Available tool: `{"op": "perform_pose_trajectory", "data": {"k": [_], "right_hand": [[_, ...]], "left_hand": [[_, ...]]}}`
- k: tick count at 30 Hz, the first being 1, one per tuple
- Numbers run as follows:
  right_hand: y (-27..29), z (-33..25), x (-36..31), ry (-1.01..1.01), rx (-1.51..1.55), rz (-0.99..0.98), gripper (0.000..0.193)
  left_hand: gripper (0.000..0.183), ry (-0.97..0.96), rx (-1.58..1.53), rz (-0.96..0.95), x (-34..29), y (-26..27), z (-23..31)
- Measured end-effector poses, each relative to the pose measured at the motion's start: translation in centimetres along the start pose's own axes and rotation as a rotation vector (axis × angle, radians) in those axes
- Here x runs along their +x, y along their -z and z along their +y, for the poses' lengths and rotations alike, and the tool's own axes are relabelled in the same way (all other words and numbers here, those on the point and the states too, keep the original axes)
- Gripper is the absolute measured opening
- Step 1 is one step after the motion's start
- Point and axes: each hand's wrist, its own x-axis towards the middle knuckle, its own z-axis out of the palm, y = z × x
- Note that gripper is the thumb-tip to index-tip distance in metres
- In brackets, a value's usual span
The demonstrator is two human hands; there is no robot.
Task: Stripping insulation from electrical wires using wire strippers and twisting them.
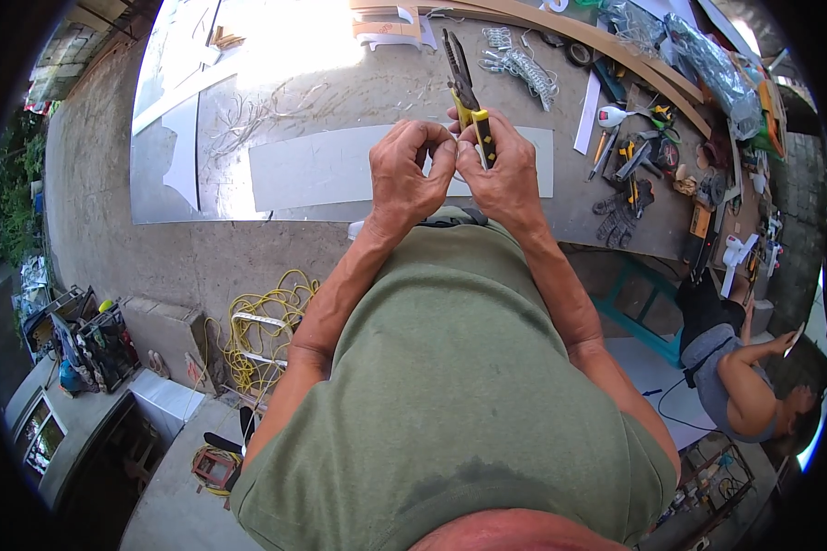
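My right hand (504,174) grips a pair of pliers (463,84) with yellow-and-black handles. Their long dark jaws point away from me and stand slightly apart. My left hand (412,174) is closed in a pinch, its fingertips meeting those of my right hand. Something small and pale seems to sit between the fingertips, too small to make out. Both hands are over a long pale-grey strip (317,170) that lies along the near part of the worktable (574,216).
Bundled clear-and-white string lights (528,73) lie beyond the pliers. Hand tools, a dark glove (620,216) and a tape roll (579,55) crowd the right side. A teal stool (639,308) and a seated person (744,376) are at right; yellow cord (266,321) coils lower left.
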Motion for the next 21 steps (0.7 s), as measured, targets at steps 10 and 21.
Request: {"op": "perform_pose_trajectory", "data": {"k": [10, 21], "right_hand": [[0.2, 0.1, -0.7, -0.01, 0.02, 0.034, 0.016], [1.3, -0.4, -1.3, -0.189, 0.229, 0.024, 0.009]], "left_hand": [[0.005, 0.056, 0.025, 0.07, -0.1, 0.0, -0.3], [0.022, 0.296, -0.249, 0.012, 0.4, 0.9, -2.3]]}}
